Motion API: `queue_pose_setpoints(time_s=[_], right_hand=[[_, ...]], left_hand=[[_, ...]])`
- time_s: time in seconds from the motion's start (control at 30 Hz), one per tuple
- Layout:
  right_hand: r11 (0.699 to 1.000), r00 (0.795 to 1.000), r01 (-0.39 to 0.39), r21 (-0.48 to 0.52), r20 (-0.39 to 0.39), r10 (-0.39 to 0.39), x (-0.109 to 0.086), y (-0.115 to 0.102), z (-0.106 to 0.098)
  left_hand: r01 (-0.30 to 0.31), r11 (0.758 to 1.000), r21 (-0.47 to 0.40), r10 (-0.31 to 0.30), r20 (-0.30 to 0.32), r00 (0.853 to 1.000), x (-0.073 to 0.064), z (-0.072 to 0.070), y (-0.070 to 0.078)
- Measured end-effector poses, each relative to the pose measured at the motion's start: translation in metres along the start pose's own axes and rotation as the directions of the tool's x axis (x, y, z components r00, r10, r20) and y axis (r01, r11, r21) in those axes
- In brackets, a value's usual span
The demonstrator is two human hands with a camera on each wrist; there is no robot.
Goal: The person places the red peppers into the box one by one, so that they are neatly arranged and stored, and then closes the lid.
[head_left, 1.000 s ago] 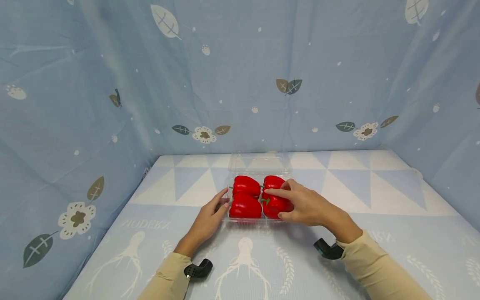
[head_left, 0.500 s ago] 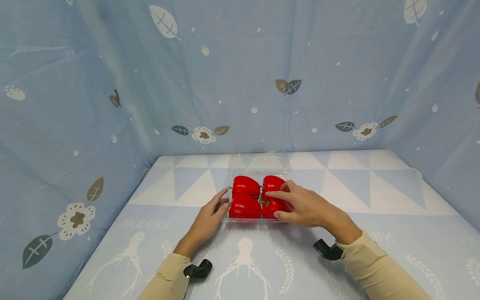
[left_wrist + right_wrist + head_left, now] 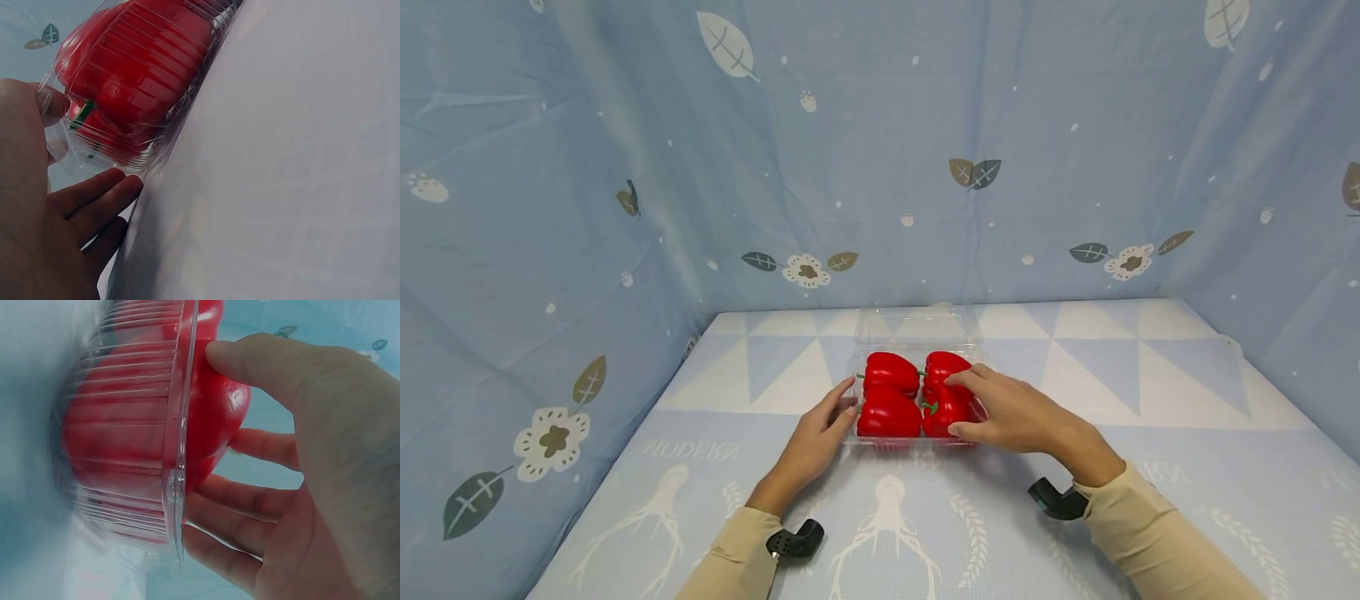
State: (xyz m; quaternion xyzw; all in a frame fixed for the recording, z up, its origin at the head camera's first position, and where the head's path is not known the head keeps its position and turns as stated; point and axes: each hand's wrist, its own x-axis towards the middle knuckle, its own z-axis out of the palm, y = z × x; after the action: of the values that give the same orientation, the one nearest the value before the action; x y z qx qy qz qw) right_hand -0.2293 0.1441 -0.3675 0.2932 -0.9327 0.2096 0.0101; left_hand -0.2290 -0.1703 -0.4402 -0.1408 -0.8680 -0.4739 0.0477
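Observation:
Several red bell peppers lie in two rows inside a clear plastic clamshell box [image 3: 898,440]. My right hand [image 3: 1018,410] holds the front right bell pepper [image 3: 944,414], whose green stem points left. In the right wrist view the thumb [image 3: 244,360] presses the pepper's side above the rim, and the other fingers curl around its far side. My left hand [image 3: 812,435] rests against the box's left wall near the front left bell pepper [image 3: 889,413]. Its extended fingers [image 3: 103,206] touch the box low down in the left wrist view.
The box's clear lid [image 3: 917,325] stands open behind the peppers. Behind the back left bell pepper [image 3: 891,372] and the lid hangs a blue patterned curtain [image 3: 880,167]. A patterned cloth [image 3: 700,500] covers the table. Black wrist devices sit on both forearms.
The right index finger has drawn back to the right over the front right bell pepper, and the thumb has shifted slightly left. That pepper has turned a little. The left hand stays put.

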Motion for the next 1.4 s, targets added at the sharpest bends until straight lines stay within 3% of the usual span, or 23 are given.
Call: queue_pose_setpoints(time_s=[0.93,1.2,1.4], right_hand=[[0.995,0.994,0.096,-0.031,-0.05,-0.098,-0.001,0.003,0.007],[0.998,0.998,0.044,0.049,-0.044,-0.042,-0.001,0.004,0.003],[0.988,0.995,0.071,0.138,-0.083,-0.06,-0.001,0.011,0.003]], left_hand=[[0.004,1.0,-0.012,-0.004,0.0,1.0,-0.001,-0.001,-0.002],[0.001,1.0,-0.009,-0.001,-0.001,1.0,-0.001,0.0,-0.002],[-0.002,1.0,-0.013,0.002,0.003,1.0,0.0,0.0,-0.002]])
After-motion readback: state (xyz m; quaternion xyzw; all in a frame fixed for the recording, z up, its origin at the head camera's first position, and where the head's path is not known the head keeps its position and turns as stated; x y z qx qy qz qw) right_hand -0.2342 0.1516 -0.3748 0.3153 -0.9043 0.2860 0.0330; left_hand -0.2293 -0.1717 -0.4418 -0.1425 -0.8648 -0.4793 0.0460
